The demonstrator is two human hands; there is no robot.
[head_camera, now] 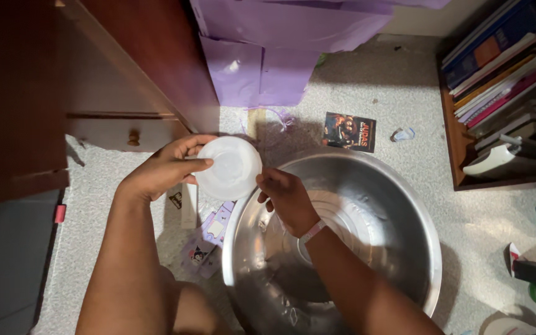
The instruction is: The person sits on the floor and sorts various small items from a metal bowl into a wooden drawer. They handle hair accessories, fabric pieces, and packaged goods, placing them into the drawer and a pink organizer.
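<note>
Holding: one white lid | two hands: left hand, right hand | one steel basin

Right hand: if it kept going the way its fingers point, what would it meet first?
The right hand points up-left at the white round lid, which its fingertips seem already to touch; the left hand holds the lid's other side.

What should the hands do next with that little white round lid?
Probably lower the white lid into the big metal bowl. Both the left hand and right hand grip its edges, and it sits at the bowl's rim.
</note>
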